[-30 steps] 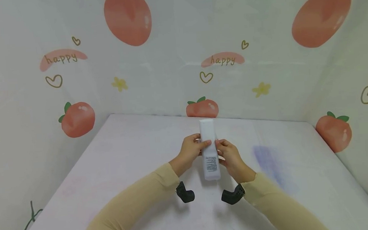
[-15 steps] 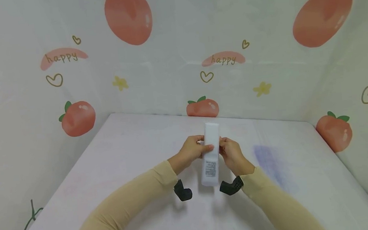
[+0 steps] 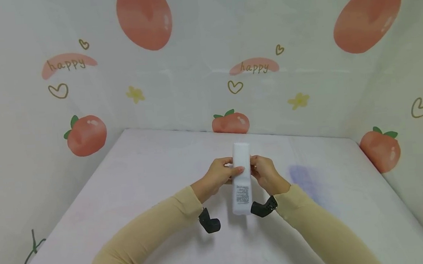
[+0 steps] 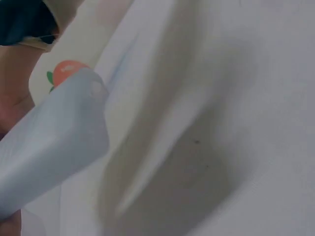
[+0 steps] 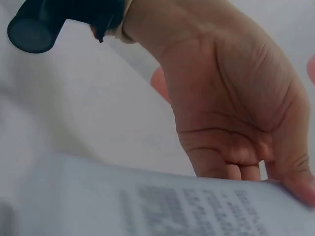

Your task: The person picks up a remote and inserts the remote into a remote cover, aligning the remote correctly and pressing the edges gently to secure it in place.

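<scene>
Both hands hold up a long white rectangular container (image 3: pixel 242 177) with rounded edges and a block of small dark print on its lower front. My left hand (image 3: pixel 216 174) grips its left side, thumb across the front and fingers going behind. In the right wrist view this left hand (image 5: pixel 231 93) appears palm-on behind the printed face (image 5: pixel 172 206). My right hand (image 3: pixel 267 173) holds the right edge, its fingertips partly hidden behind the container. The left wrist view shows the container's smooth end (image 4: pixel 83 118) above the cloth, with part of the right hand (image 4: pixel 12 110) beyond it.
A white cloth covers the table (image 3: pixel 167 241), and a printed curtain (image 3: pixel 191 47) with fruit drawings rises behind. Black camera mounts (image 3: pixel 209 221) hang under both wrists. A dark green cord (image 3: pixel 33 248) lies at the far left.
The container has come down slightly, tilting briefly and then straightening. My right fingers have drawn in closer behind its right edge; the left thumb stays on the front.
</scene>
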The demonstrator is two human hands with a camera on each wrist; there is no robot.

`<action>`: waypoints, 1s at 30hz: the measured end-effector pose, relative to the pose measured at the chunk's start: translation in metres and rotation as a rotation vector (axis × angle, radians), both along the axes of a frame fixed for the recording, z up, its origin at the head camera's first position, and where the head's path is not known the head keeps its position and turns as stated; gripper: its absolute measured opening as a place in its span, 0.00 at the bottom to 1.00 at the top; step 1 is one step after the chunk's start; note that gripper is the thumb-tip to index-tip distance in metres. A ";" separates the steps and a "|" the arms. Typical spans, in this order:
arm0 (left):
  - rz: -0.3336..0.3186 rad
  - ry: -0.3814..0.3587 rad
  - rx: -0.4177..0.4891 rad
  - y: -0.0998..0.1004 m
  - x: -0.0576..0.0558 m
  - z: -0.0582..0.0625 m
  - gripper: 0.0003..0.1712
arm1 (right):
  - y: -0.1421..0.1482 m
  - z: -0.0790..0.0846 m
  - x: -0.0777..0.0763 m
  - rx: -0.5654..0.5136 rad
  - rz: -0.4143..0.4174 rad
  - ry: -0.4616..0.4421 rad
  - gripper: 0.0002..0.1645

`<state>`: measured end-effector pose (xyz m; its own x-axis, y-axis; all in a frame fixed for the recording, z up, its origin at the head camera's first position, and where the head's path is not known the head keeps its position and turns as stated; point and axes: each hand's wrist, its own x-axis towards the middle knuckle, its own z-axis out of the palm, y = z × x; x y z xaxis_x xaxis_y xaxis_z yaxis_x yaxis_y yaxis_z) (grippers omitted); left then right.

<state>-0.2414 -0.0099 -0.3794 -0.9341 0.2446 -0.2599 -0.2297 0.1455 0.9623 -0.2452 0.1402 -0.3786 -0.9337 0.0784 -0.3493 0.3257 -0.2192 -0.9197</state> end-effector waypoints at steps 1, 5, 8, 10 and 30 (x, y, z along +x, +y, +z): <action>0.011 0.006 0.017 0.000 -0.001 -0.001 0.26 | 0.000 -0.001 0.001 0.002 0.021 0.005 0.13; 0.056 0.051 0.073 -0.001 -0.002 -0.002 0.27 | 0.001 -0.004 0.008 0.024 0.149 0.047 0.11; 0.080 0.096 0.077 -0.001 -0.002 -0.002 0.26 | 0.002 -0.004 0.014 0.051 0.219 0.088 0.22; 0.085 0.125 0.057 -0.001 -0.001 -0.001 0.26 | 0.002 -0.002 0.018 0.077 0.263 0.114 0.32; 0.160 -0.056 0.315 0.003 0.012 -0.005 0.08 | 0.011 0.010 0.022 0.012 0.262 0.106 0.32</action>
<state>-0.2294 -0.0068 -0.3843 -0.9536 0.1726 -0.2466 -0.2788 -0.1985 0.9396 -0.2237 0.1516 -0.3688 -0.9540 -0.1669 -0.2492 0.2717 -0.1292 -0.9537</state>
